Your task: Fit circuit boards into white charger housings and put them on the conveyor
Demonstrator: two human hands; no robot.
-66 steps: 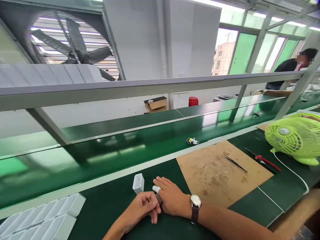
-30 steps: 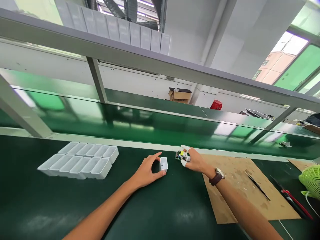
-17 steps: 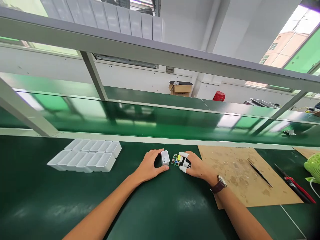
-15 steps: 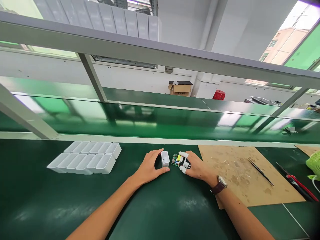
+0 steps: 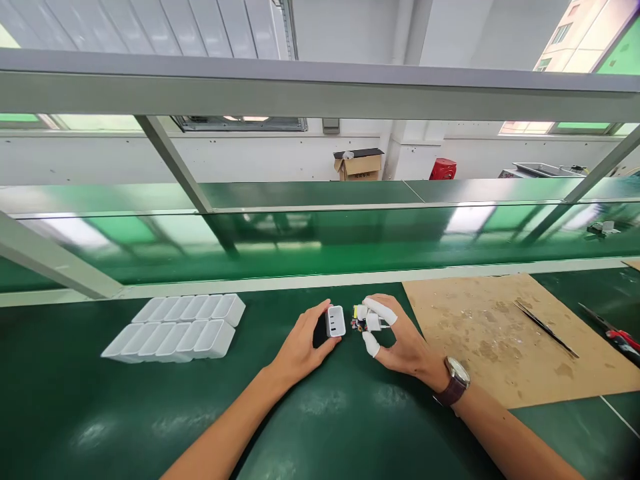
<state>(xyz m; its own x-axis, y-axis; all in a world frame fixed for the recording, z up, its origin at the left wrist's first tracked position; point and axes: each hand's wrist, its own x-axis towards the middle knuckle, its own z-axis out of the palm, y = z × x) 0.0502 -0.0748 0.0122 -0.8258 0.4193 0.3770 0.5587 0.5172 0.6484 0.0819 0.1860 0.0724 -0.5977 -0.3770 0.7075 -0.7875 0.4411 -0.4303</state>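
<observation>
My left hand [image 5: 304,339] grips a white charger housing [image 5: 335,321] between thumb and fingers. One end of the housing, with several port slots, faces up toward me. Just to its right, a small charger circuit board [image 5: 359,319] with a yellow part and white blocks is pinched in my right hand [image 5: 396,333]. White covers sit on my right thumb and index finger, and a watch [image 5: 456,380] is on that wrist. Metal prongs stick out on the board's right side. A narrow gap separates board and housing.
Two rows of white plastic bins [image 5: 173,340] stand on the green table [image 5: 320,427] at left. A stained brown board [image 5: 480,340] lies at right with tweezers [image 5: 546,328] on it; red-handled pliers [image 5: 620,340] lie beyond. A grey shelf frame [image 5: 320,93] crosses above.
The housing has been tilted so its slotted end shows more. The circuit board has turned in my right hand, its flat face now less visible. My view has levelled.
</observation>
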